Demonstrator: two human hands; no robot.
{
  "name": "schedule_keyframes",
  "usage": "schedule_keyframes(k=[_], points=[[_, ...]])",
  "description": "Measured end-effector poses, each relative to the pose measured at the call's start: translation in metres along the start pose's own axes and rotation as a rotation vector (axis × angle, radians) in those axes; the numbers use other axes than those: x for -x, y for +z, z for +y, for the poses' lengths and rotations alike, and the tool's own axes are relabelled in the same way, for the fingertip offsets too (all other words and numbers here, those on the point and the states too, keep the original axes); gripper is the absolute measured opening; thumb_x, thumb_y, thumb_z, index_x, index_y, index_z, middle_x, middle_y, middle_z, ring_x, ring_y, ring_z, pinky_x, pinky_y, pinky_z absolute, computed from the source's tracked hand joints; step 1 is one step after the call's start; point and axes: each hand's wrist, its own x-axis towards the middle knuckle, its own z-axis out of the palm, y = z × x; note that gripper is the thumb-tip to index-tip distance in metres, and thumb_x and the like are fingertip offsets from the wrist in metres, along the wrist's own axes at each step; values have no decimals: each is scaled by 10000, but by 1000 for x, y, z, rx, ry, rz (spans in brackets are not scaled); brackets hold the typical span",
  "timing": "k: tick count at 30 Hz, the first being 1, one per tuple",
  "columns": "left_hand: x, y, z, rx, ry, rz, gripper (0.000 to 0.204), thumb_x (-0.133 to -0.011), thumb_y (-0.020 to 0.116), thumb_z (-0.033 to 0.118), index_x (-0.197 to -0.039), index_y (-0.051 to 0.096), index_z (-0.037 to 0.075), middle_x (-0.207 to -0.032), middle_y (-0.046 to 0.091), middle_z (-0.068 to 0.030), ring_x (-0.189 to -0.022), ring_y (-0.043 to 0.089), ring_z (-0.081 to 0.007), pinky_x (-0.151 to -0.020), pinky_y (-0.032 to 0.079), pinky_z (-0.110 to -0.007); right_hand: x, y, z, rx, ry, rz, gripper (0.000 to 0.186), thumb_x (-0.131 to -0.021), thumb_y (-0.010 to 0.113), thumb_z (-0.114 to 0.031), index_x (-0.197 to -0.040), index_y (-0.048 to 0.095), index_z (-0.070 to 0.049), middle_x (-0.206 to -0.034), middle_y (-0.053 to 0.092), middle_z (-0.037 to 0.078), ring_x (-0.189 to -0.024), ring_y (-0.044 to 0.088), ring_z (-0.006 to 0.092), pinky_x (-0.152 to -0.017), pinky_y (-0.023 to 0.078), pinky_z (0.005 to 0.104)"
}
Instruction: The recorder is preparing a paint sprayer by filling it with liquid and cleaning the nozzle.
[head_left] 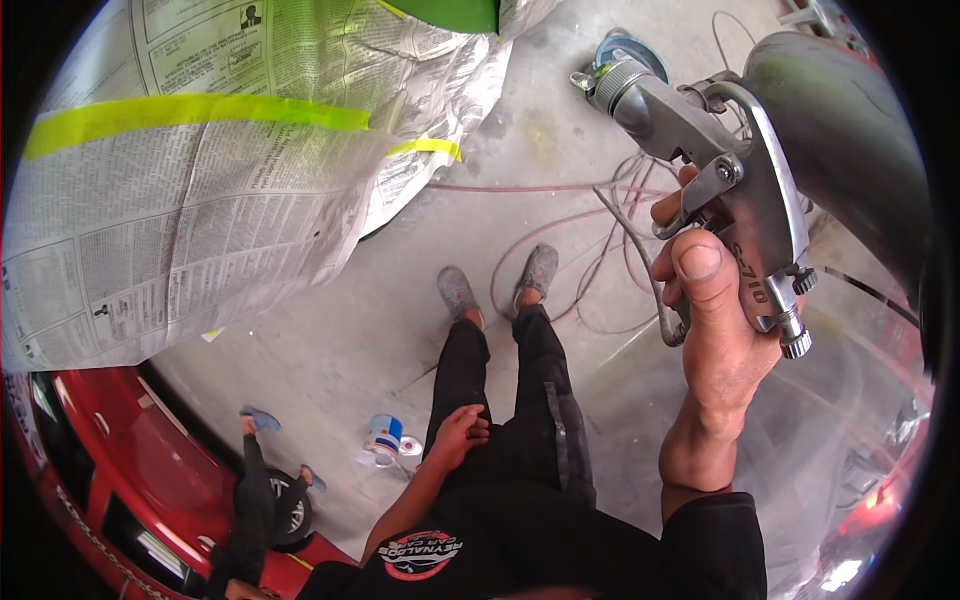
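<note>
At the upper right, my right hand (710, 290) is wrapped round a metal spray gun (745, 190). Its thumb lies along the back of the gun's body and the fingers are at the trigger side. The gun's nozzle points to the upper left, and small knobs sit at its rear end. A large dark grey cylinder (840, 140), which looks like the gun's paint cup, is beside it. My left hand (460, 437) hangs in front of my left thigh, its fingers loosely curled together with nothing visible in them.
Newspaper sheets (200, 210) with yellow-green tape cover a large form at the left; a green surface (455, 12) shows above. Hoses (580, 240) coil over the floor. A blue-and-white can (385, 435) stands behind me. At lower left, another person (255, 510) is near a red car (150, 440).
</note>
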Motion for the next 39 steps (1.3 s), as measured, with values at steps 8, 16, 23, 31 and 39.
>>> schedule_keyframes(k=[8, 16, 23, 31, 39], points=[[0, 4, 0, 1, 10, 10, 309, -1037, 542, 272, -1293, 581, 103, -1005, 661, -56, -881, 659, -171, -811, 555, -351, -2, -1, -6, 90, 27, 64, 662, -860, 751, -447, -1241, 615, 77, -914, 687, 102, -655, 589, 106, -540, 427, 222], [1, 9, 2, -6, 16, 17, 307, -1037, 547, 281, -1290, 583, 111, -993, 667, -53, -860, 662, -170, -801, 557, -348, -2, -6, -20, 23, 218, -49, 717, -835, 748, -512, -1225, 624, 77, -914, 681, 98, -656, 586, 109, -533, 417, 225], [1, 9, 3, -1, 21, 21, 334, -1024, 566, 308, -1277, 589, 92, -986, 646, -57, -841, 650, -167, -776, 566, -336, -8, -3, -23, 95, 194, 44, 675, -844, 733, -497, -1201, 641, 68, -901, 679, 98, -652, 585, 109, -530, 414, 228], [2, 7, 4, 5, 12, 15, 296, -1032, 553, 280, -1272, 588, 111, -977, 667, -51, -858, 666, -175, -791, 558, -346, -7, -13, -35, 71, 246, -72, 658, -837, 723, -511, -1167, 660, 55, -887, 683, 92, -617, 572, 103, -508, 405, 230], [2, 5, 5, 36, 19, 16, 276, -1025, 564, 272, -1254, 602, 122, -964, 670, -49, -852, 668, -178, -795, 558, -346, -8, -8, -30, 15, 184, 66, 553, -854, 804, -411, -1110, 670, 61, -723, 611, 29, -592, 566, 94, -517, 443, 243]])
